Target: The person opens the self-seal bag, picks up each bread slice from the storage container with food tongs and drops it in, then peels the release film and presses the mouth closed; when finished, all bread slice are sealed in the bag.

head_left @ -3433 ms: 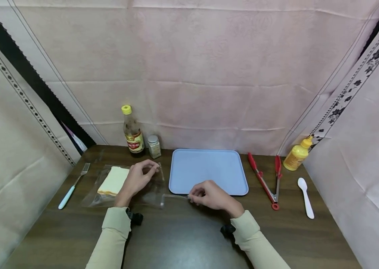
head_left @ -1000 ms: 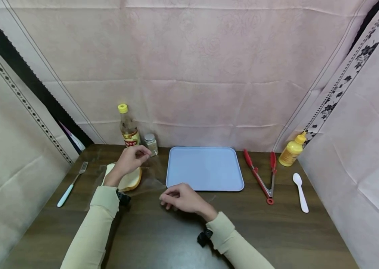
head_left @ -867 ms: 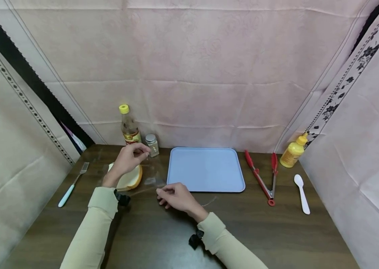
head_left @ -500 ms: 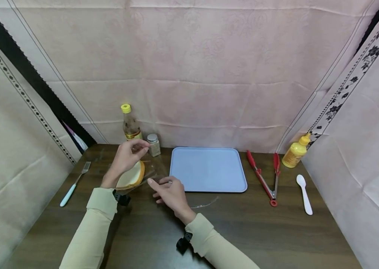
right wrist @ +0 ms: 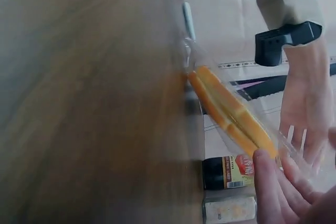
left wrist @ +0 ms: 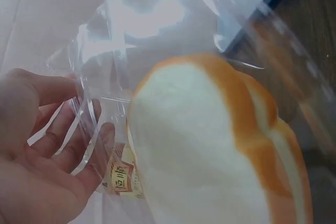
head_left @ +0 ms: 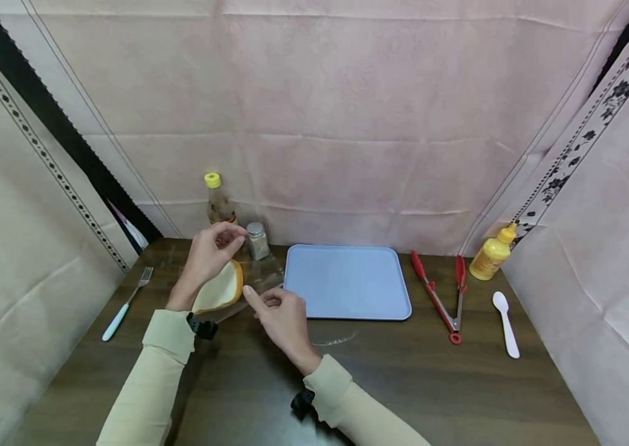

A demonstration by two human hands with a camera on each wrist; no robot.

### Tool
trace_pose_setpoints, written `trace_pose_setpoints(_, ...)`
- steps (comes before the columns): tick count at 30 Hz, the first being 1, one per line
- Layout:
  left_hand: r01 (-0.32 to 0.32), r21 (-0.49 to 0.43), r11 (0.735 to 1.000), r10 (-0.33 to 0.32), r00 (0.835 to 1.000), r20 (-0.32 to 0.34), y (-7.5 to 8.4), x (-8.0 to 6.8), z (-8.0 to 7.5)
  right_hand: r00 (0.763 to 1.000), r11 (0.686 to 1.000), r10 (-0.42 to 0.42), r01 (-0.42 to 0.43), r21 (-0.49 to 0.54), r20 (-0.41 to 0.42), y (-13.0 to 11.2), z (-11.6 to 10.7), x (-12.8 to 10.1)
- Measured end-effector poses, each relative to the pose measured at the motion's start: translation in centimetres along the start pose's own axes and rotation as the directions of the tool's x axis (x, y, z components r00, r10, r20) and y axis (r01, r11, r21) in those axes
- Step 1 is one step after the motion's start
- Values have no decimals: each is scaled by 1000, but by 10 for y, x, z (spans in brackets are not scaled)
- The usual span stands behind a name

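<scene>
My left hand [head_left: 206, 255] pinches the upper edge of a clear plastic bag [left wrist: 131, 30] between thumb and index finger. Sliced bread [head_left: 220, 288] is inside the bag, white with an orange-brown crust; the right wrist view shows slices pressed together, tilted above the tabletop. At the bag's near side, my right hand [head_left: 286, 319] holds the plastic, its thumb stretched toward the bread. The exact finger contact is partly hidden. Behind the left hand stand a dark sauce bottle [head_left: 219, 201] with a yellow cap and a seasoning jar [head_left: 258, 241].
A blue tray [head_left: 347, 282] lies at the table's middle. Red-handled tongs [head_left: 445, 303], a yellow squeeze bottle [head_left: 491, 255] and a white spoon [head_left: 506, 325] are on the right. A fork [head_left: 127, 303] lies left. A thin clear strip [head_left: 336, 341] sits below the tray.
The right hand has let go of the clear strip and moved left to the bag. My left hand has raised the bag, and the bread now stands tilted with its crust showing.
</scene>
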State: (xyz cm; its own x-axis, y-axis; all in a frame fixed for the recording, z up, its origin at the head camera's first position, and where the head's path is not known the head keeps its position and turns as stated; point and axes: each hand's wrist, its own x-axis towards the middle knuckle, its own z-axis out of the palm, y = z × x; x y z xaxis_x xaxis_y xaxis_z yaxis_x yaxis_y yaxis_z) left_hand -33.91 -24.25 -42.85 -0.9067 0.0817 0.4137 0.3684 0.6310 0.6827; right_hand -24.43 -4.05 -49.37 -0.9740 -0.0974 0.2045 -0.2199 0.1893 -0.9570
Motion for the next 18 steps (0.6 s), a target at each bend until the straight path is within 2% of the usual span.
trace_pose_setpoints(3,1,-1,1000,-1,1000,3,3,1,-1,999,1000,-16,16,9,-31,0,-5,4)
trace_pose_setpoints(7,35,-35,999,-36,999,-26,5,-2,-13,998,997,-52,54,56,-39,2,-16,12)
trace_pose_setpoints(10,66,-113,991,-72,996,-49,7,-4,-25,996,992,-84,86,88,-33,4,-29,20)
trace_pose_setpoints(12,82,-203,976,-93,995,-45,7,-6,-32,995,989,-98,101,104,-36,5,-40,27)
trace_pose_setpoints(14,100,-311,945,-110,994,-12,8,-7,-39,994,987,-101,105,125,-36,7,-53,33)
trace_pose_setpoints(15,114,-377,919,-120,993,9,8,-8,-42,994,985,-99,103,140,-36,7,-59,37)
trace_pose_setpoints(18,162,-554,817,-143,987,78,6,-11,-48,995,975,-98,100,197,-24,8,-77,45)
